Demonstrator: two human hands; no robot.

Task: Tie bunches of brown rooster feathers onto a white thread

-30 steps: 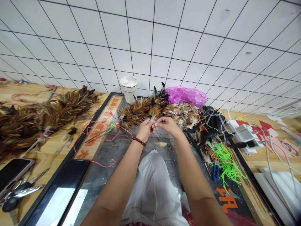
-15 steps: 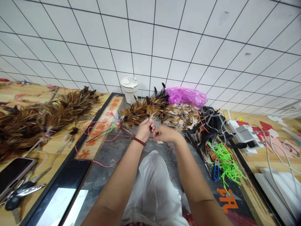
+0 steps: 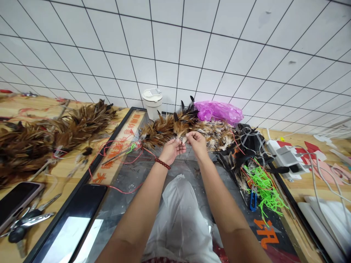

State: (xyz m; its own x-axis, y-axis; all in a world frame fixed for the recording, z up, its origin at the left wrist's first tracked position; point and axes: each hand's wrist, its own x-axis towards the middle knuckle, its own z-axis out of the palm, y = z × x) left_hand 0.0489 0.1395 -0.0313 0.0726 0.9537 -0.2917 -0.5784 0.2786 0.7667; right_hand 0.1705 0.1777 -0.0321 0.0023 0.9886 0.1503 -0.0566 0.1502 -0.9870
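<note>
My left hand (image 3: pixel 172 150), with a red bead bracelet on its wrist, pinches the lower end of a small brown feather bunch (image 3: pixel 180 128) that has a dark tip. Close on its right, my right hand (image 3: pixel 196 143) has thumb and fingertips pressed together on pale fluff at the bunch's base. A brown feather strand (image 3: pixel 155 132) lies just beyond my left hand, and a pile of pale and brown feathers (image 3: pixel 215 133) is behind my right hand. Red strings (image 3: pixel 120 146) run left from the strand.
A white lidded cup (image 3: pixel 153 102) and a pink plastic bag (image 3: pixel 219 111) stand by the tiled wall. Bright green strings (image 3: pixel 264 186), blue snips (image 3: pixel 253 199) and black feathers lie right. Large brown feather strands (image 3: pixel 79 122), two phones (image 3: pixel 82 215) and keys (image 3: pixel 30 221) are left.
My right hand has moved up and turned, and its fingertips now meet the pale fluff near my left hand. The fingers of my left hand have loosened slightly around the bunch.
</note>
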